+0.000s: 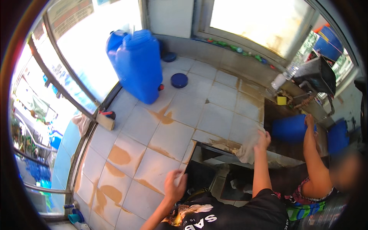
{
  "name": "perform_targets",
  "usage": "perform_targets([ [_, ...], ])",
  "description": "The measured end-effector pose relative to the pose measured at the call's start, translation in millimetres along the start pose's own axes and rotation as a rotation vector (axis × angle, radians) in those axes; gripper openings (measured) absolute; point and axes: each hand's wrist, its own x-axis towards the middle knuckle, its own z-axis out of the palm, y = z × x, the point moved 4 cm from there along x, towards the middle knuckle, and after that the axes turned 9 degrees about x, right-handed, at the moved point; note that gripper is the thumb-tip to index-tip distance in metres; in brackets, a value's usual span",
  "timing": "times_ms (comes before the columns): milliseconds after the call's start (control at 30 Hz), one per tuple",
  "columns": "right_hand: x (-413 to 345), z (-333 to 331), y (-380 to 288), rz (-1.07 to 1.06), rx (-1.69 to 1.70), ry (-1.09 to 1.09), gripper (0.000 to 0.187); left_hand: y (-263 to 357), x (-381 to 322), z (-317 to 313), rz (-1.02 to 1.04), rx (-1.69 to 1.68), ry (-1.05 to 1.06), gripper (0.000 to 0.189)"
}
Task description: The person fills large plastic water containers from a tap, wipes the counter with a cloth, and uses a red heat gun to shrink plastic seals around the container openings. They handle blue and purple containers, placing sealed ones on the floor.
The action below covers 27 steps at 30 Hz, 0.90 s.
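Note:
My right hand (262,139) grips a crumpled grey-beige cloth (248,148), which hangs over the corner of the tiled counter (214,115) beside a dark opening. My left hand (175,185) is raised over the counter's near edge, fingers curled. A pale patch shows between its fingers, too blurred to name. Brown wet patches (119,154) lie on the white tiles near the left side. A large blue plastic jerrycan (141,66) stands at the back, with a round dark blue lid (179,80) beside it.
At right, a co-worker's hand (309,120) touches a blue container (287,128) in a dark recessed basin. A yellow sponge (281,100) and clear plastic bottles (278,82) are behind it. A block with a red and black item (105,120) sits by the left window frame (83,148).

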Motion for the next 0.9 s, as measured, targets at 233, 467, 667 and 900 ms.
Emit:
perform_targets([
  [233,-98.1,95.2,-44.7,0.688,0.654,-0.324,0.037,143.2,167.5,174.6,0.119,-0.14,-0.439,0.046],
  [467,-97.0,75.4,-28.4,0.835,0.373,-0.201,0.04,135.2,195.1,227.5,-0.143,-1.068,-0.743,0.032],
  [667,-91.1,70.5,-22.0,0.798,0.512,-0.901,0.047,184.7,226.5,215.5,0.356,-0.054,-0.5,0.039],
  [900,-46.3,61.3,-61.2,0.566,0.214,-0.884,0.053,272.2,234.0,216.5,0.995,-0.271,-0.721,0.07],
])
